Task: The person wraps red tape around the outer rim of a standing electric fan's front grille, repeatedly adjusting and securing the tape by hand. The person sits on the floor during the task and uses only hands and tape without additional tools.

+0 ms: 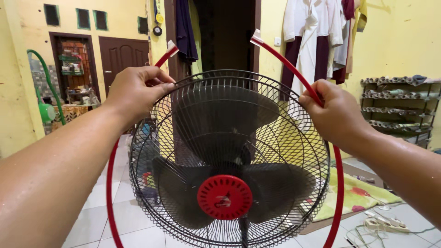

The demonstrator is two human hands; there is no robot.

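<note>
Left hand [138, 89] pinched the red rim band [109, 193] near its upper left end, fingers [158, 87] curled tight on it just at the top edge of the fan guard [151, 183]. Right hand [333, 112] gripped the same band on the upper right arc, fingers wrapped shut around it. Band was a thin red plastic strip, split ring, both ends [256, 36] open and spread apart above the fingers, white clip tabs at the tips. It looped down either side of the guard and out of view below the hands. Looked light and springy, bendy but likely to snap back or crack if overspread; best held near the open ends, as both hands did, so the gap stayed controlled.

Guard between the hands was round, domed black wire mesh, stiff, thin radial wires. Behind it dark translucent blades [183, 197], smooth plastic, and a red round hub cap [224, 196] with ribbed slots, below the fingers and centred.

Beyond the fingers: yellow walls, hanging clothes [317, 36], brown door [120, 55], shelf rack [399, 105] of rolled items right, white tiled floor [101, 197], power strip [383, 224] low right
</note>
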